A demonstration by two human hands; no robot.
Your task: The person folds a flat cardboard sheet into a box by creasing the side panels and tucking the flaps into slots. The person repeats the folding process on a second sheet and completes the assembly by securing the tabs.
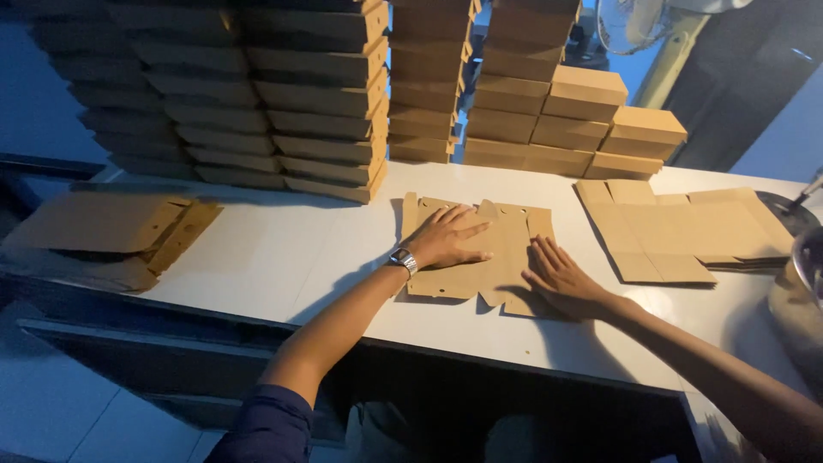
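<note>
A flat, die-cut brown cardboard box blank [506,249] lies on the white table [283,249] in front of me. My left hand [446,237], with a wristwatch on the wrist, presses flat on the left half of the blank, fingers spread. My right hand [557,276] lies palm down on the blank's right lower part, fingers together and pointing away. Neither hand grips anything.
Tall stacks of folded brown boxes [283,94] stand along the back of the table, with shorter stacks [570,120] to the right. A pile of flat blanks [686,231] lies at right, another pile [107,227] at far left. A metal object [801,274] sits at the right edge.
</note>
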